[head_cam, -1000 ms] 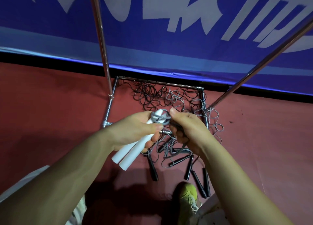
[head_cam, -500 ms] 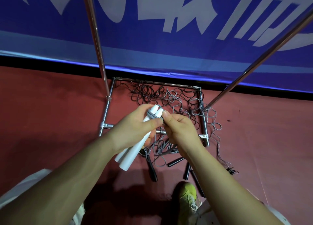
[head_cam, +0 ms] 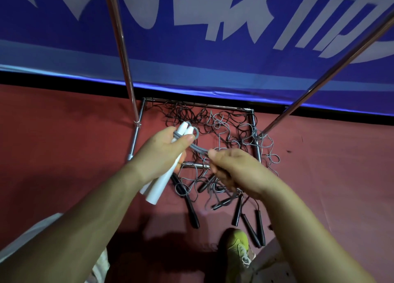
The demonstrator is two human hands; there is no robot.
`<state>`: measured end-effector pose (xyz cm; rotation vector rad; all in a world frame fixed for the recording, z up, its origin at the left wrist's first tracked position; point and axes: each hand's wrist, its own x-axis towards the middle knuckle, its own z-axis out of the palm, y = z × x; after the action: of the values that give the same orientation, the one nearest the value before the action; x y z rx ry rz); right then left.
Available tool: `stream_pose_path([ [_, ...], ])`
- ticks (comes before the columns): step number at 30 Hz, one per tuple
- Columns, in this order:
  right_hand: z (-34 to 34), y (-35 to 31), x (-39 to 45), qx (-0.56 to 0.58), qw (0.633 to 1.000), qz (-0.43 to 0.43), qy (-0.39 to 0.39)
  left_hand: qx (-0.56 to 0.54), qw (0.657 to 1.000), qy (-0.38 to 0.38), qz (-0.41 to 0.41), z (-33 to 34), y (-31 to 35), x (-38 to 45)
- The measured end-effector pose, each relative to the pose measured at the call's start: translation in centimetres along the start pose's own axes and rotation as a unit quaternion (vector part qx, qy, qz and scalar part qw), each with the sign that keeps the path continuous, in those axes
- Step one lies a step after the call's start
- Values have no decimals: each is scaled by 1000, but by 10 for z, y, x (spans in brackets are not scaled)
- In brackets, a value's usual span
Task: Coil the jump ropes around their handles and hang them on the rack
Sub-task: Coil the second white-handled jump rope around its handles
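Above the red floor (head_cam: 64, 144), centre of view, both bare hands work one jump rope. Left hand (head_cam: 162, 154): fingers curled round a pair of white handles (head_cam: 164, 176), held side by side and tilted, top ends pointing up and away, lower ends toward the person. Thumb presses across grey cord (head_cam: 197, 149) wrapped round the upper ends of the handles; one small loop sticks out to the right of the handle tips. Right hand (head_cam: 236, 171): fingers closed, thumb and forefinger pinching the same grey cord just right of the left thumb, a short doubled stretch of cord running between the two hands. More grey cord trails down from under the right hand.

Below the hands, on the floor: a tangle of loose ropes (head_cam: 213, 122), dark and grey strands mixed, lying inside and across the base frame of a chrome rack (head_cam: 254, 133). Two rack poles rise out of view, one at left (head_cam: 121, 48), one slanting to the upper right. Several black handles (head_cam: 249, 223) lie on the floor nearer the person, some touching each other at their ends. A yellow-green shoe (head_cam: 237, 246) sits just beside them at bottom centre. Behind the rack, a blue banner (head_cam: 213, 58) with white lettering.
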<state>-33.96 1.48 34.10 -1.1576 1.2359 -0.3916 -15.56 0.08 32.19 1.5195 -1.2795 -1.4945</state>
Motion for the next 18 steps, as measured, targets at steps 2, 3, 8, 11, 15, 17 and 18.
stream_pose_path([
  [2, -8, -2, -6, -9, 1000, 9, -19, 48, 999, 5, 5, -6, -4, 2],
  [3, -10, -2, -8, -2, 1000, 14, -16, 73, 997, 3, 7, -7, -6, 2],
  [8, -18, -9, -18, 0, 999, 0, 45, 154, 987, -33, 10, -3, -12, -2],
  [11, -21, -5, -14, -198, 978, -16, 64, 148, 988, -36, 12, -5, -10, -3],
  [15, -7, 6, -3, -441, 896, -29, 44, 105, 993, -46, 24, 0, 0, -6],
  [17, 0, 13, 3, -436, 897, -48, 53, 90, 994, -46, 29, 4, 3, -7],
  [18, 3, 17, 6, -421, 904, -59, 58, 84, 995, -46, 29, 4, 5, -7],
])
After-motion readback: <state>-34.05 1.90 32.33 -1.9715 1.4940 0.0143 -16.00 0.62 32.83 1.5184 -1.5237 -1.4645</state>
